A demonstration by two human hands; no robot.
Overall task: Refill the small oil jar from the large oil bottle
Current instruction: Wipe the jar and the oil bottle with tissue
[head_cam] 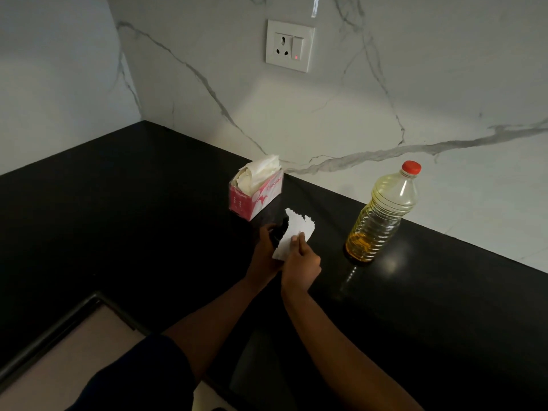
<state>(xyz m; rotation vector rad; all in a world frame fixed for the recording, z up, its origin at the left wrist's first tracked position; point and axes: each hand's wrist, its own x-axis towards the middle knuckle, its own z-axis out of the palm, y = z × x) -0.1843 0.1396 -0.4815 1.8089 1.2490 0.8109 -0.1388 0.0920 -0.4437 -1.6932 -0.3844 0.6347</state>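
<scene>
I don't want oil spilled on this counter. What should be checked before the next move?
1. Bottle upright on the counter: ok.
2. Cap on the bottle: ok.
3. Oil in the bottle: ok, some shows at the bottom.
4. Jar ready to fill: cannot tell. The left hand grips a dark thing, half hidden by the tissue.
5. Right hand free to take the bottle: not ok, it pinches the tissue.
6. Tissue box at hand for drips: ok, just behind the hands.
</scene>
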